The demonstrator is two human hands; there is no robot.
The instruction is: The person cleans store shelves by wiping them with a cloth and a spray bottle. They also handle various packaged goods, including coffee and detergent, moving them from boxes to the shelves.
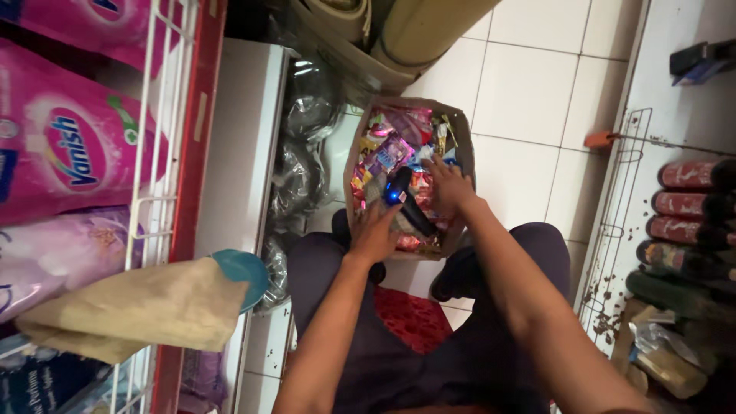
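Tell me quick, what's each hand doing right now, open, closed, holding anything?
Left hand: open, fingers spread, resting against the black handheld device with a blue light.
Right hand: open, reaching among the colourful sachets in the brown cardboard box; no clear grip.

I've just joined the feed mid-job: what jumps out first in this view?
A cardboard box crammed with bright sachets sits on the white tile floor, mid-frame. Both hands reach into it: the left hand by a dark handheld device with a blue light, the right hand on the sachets. Big pink pouches fill the wire rack at far left.
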